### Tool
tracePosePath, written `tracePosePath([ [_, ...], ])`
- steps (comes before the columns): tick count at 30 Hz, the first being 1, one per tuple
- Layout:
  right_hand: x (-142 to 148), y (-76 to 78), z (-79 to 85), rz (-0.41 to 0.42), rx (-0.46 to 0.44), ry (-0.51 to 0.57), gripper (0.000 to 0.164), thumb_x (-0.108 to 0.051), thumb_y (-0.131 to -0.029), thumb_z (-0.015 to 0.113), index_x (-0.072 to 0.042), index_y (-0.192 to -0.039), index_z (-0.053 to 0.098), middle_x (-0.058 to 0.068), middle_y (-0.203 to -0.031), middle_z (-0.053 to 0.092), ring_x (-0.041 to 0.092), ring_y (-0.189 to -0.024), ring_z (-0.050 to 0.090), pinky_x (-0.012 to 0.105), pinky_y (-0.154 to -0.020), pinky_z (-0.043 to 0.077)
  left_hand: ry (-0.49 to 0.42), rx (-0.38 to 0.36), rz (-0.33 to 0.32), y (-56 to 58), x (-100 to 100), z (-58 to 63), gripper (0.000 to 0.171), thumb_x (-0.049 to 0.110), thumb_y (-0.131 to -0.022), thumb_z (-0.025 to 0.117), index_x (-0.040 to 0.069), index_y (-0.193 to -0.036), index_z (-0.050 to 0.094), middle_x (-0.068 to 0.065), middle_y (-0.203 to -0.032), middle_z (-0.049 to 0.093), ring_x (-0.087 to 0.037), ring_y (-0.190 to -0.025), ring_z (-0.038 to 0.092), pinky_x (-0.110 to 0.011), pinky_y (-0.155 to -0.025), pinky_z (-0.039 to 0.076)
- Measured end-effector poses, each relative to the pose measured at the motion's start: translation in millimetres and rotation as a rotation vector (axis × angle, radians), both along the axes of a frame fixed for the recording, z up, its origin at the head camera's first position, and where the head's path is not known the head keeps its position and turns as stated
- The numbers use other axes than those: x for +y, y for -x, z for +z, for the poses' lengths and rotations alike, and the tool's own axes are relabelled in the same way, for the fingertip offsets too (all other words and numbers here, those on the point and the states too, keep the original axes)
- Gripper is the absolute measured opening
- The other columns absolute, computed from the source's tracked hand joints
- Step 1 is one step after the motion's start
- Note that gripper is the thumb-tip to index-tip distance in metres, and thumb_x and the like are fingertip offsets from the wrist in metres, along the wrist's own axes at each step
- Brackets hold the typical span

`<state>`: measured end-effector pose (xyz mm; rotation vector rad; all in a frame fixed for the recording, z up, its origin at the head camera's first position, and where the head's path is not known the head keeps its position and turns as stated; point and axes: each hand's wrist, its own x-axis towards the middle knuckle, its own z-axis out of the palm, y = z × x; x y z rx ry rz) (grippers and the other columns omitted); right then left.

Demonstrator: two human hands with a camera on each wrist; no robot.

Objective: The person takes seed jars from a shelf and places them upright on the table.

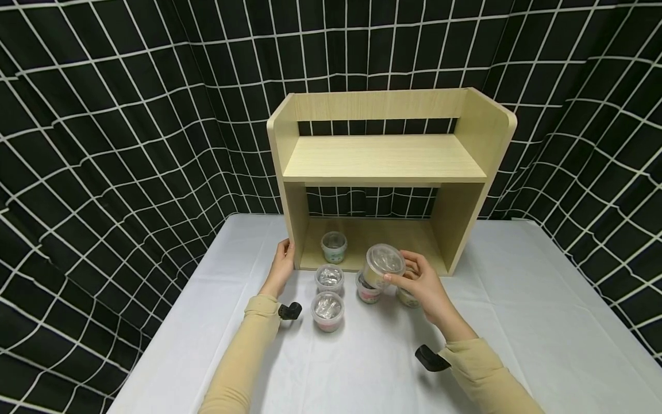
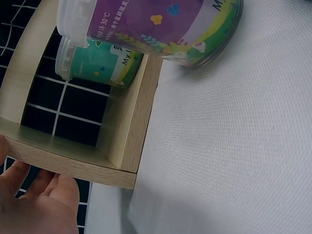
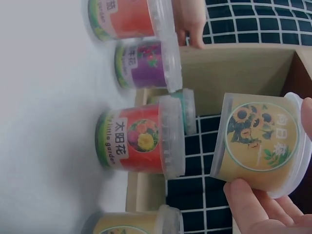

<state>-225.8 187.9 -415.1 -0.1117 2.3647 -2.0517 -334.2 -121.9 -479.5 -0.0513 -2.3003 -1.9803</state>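
Observation:
My right hand (image 1: 421, 282) grips a yellow plastic tub (image 1: 377, 273) with a clear lid, held raised before the lower shelf. Its sunflower label faces the right wrist camera; thumb and fingers are on opposite sides of it. Below it in the head view is a red tub (image 1: 368, 292), partly covered. Another yellow tub (image 1: 408, 297) is mostly hidden behind the hand. My left hand (image 1: 280, 267) rests against the left side panel of the wooden shelf (image 1: 388, 179), fingers along its outer face and the thumb at the front edge (image 2: 73, 163).
A teal tub (image 1: 334, 248) stands on the lower board, near its left side. On the white cloth (image 1: 357, 368) in front are a purple tub (image 2: 151, 24) and another red tub (image 1: 327, 313). Black cloth with a white grid (image 1: 129, 115) hangs around the table.

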Motion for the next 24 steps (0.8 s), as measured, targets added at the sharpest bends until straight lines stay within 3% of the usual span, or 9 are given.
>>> tracePosePath([
  [15,-2,-23.6,-10.6,-0.003,-0.015,0.055,0.072,-0.012,-0.079,0.076,-0.003,-0.136,0.033,0.016,-0.129,0.044,0.025,-0.111,0.051,0.023,-0.082,0.045,-0.015,-0.002,-0.011,-0.8,-1,1.6,0.046,0.026,-0.103,0.031,-0.004,-0.138,0.028,-0.024,-0.138,0.032,-0.037,-0.128,0.028,-0.049,-0.104,0.025],
  [19,-4,-29.5,-16.5,0.000,-0.014,0.062,0.070,-0.009,-0.078,0.076,-0.004,-0.135,0.035,0.016,-0.127,0.046,0.024,-0.109,0.052,0.025,-0.083,0.046,-0.012,-0.001,-0.020,-12.2,2,16.5,0.044,0.020,-0.103,0.031,-0.007,-0.137,0.027,-0.027,-0.137,0.031,-0.039,-0.128,0.027,-0.050,-0.104,0.024],
  [24,-8,-36.7,-21.5,-0.015,-0.016,0.054,0.070,-0.005,-0.076,0.076,-0.003,-0.134,0.037,0.017,-0.127,0.047,0.024,-0.105,0.054,0.025,-0.082,0.046,0.003,0.004,-0.010,-8.8,2,9.4,0.046,0.025,-0.103,0.030,-0.004,-0.138,0.028,-0.024,-0.138,0.032,-0.036,-0.128,0.028,-0.048,-0.104,0.025],
])
